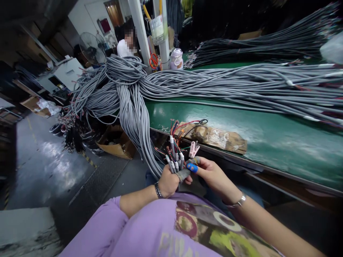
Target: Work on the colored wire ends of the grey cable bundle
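My left hand [168, 184] is closed around a bunch of grey cables [144, 142] just below their ends. White-banded cable tips [172, 142] with thin red, green, black and orange wires stick up from that fist. My right hand [214, 175] meets it from the right, thumb and fingers pinched together beside the tips. Blue tape [192, 167] covers the right thumb, and greyish wrapping is on some fingers. Whatever lies in the right pinch is too small to make out. A pale pink clothespin [193, 149] stands just above the right fingers, near the bench edge.
A green bench [268, 125] carries long grey cables [214, 84] and a bundle of black cables [257, 46]. A worn cardboard piece [227, 140] lies along its front edge. An open cardboard box [115, 144] sits on the floor at left. Farther back is another person [124, 48].
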Demonstrator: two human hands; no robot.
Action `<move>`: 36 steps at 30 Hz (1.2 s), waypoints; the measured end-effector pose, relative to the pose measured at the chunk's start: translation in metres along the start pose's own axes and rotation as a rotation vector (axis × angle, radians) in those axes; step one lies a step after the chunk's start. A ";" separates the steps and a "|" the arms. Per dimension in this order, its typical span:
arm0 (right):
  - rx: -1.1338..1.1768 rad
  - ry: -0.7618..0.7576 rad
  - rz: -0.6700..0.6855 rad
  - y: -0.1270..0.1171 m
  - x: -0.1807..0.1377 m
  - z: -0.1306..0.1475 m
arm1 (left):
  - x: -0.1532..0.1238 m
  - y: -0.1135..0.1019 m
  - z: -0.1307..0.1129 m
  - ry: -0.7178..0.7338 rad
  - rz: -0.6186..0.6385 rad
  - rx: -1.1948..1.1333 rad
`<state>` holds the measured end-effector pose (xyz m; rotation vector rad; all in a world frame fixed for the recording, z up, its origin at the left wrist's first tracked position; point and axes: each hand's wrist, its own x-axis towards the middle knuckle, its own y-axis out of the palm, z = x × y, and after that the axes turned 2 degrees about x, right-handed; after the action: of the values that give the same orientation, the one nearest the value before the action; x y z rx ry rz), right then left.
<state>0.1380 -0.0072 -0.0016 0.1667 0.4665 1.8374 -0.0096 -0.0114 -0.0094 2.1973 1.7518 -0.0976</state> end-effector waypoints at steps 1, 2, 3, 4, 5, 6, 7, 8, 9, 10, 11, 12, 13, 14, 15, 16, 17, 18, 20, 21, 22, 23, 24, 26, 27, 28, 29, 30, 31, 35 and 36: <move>0.009 -0.006 -0.016 0.001 -0.001 -0.001 | 0.000 0.000 0.000 0.001 -0.011 -0.013; 0.018 -0.014 -0.028 0.002 -0.001 -0.001 | 0.000 0.001 0.000 0.003 -0.020 -0.024; 0.023 -0.021 -0.038 0.003 -0.002 -0.002 | 0.000 0.002 -0.001 0.005 -0.031 -0.032; 0.026 -0.027 -0.051 0.003 -0.003 -0.002 | 0.001 0.002 -0.002 0.008 -0.042 -0.037; 0.027 -0.031 -0.068 0.004 -0.004 -0.001 | 0.001 0.003 -0.002 0.010 -0.053 -0.041; 0.026 -0.035 -0.091 0.005 -0.004 -0.001 | 0.001 0.003 -0.003 0.012 -0.065 -0.044; 0.018 -0.037 -0.116 0.005 -0.004 0.000 | 0.001 0.004 -0.005 0.011 -0.079 -0.048; 0.005 -0.042 -0.140 0.005 -0.004 0.000 | 0.001 0.004 -0.006 0.006 -0.095 -0.055; -0.011 -0.047 -0.159 0.005 -0.004 0.000 | 0.001 0.004 -0.006 0.001 -0.109 -0.064; -0.027 -0.054 -0.173 0.004 -0.004 0.000 | 0.002 0.005 -0.007 -0.003 -0.123 -0.073; -0.038 -0.060 -0.181 0.004 -0.003 0.000 | 0.002 0.005 -0.008 -0.007 -0.133 -0.081; -0.041 -0.062 -0.181 0.004 -0.002 -0.001 | 0.002 0.005 -0.008 -0.012 -0.139 -0.087; -0.027 -0.059 -0.171 0.004 -0.002 -0.002 | 0.003 0.005 -0.008 -0.018 -0.139 -0.090; 0.000 -0.052 -0.152 0.004 -0.001 -0.003 | 0.003 0.005 -0.008 -0.028 -0.131 -0.090; 0.033 -0.039 -0.123 0.004 0.000 -0.005 | 0.004 0.004 -0.008 -0.043 -0.115 -0.088; 0.065 -0.026 -0.092 0.004 0.001 -0.007 | 0.004 0.004 -0.008 -0.062 -0.089 -0.085; 0.091 -0.012 -0.064 0.004 0.001 -0.009 | 0.004 0.003 -0.008 -0.083 -0.055 -0.083; 0.104 -0.002 -0.046 0.004 0.002 -0.011 | 0.004 0.002 -0.008 -0.103 -0.020 -0.081; 0.091 0.010 -0.045 0.003 0.003 -0.016 | 0.005 0.001 -0.008 -0.133 0.025 -0.080; 0.080 0.014 -0.061 0.003 0.003 -0.017 | 0.005 0.001 -0.008 -0.138 0.025 -0.080; 0.073 0.018 -0.085 0.002 0.003 -0.019 | 0.005 0.000 -0.008 -0.137 0.011 -0.080; 0.070 0.021 -0.117 0.002 0.003 -0.021 | 0.005 0.001 -0.007 -0.130 -0.012 -0.082; 0.073 0.023 -0.156 0.001 0.003 -0.022 | 0.005 0.001 -0.007 -0.118 -0.041 -0.085; 0.094 0.035 -0.238 0.000 0.003 -0.023 | 0.005 0.002 -0.007 -0.094 -0.086 -0.093; 0.114 0.049 -0.271 0.000 0.003 -0.023 | 0.006 0.003 -0.007 -0.086 -0.100 -0.098; 0.142 0.067 -0.293 -0.001 0.003 -0.024 | 0.006 0.003 -0.007 -0.078 -0.108 -0.102; 0.179 0.090 -0.309 -0.002 0.003 -0.024 | 0.006 0.003 -0.007 -0.072 -0.114 -0.108; 0.223 0.113 -0.322 -0.003 0.003 -0.023 | 0.005 0.003 -0.007 -0.063 -0.119 -0.115; 0.271 0.132 -0.342 -0.005 0.003 -0.023 | 0.005 0.003 -0.007 -0.055 -0.127 -0.125; 0.351 0.157 -0.360 -0.010 -0.002 -0.021 | 0.004 0.000 -0.008 -0.035 -0.156 -0.136; 0.326 0.160 -0.320 -0.009 -0.004 -0.020 | 0.003 0.000 -0.008 -0.036 -0.156 -0.129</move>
<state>0.1408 -0.0132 -0.0230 0.1569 0.8550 1.4587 -0.0101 -0.0059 -0.0025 1.9567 1.8534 -0.0585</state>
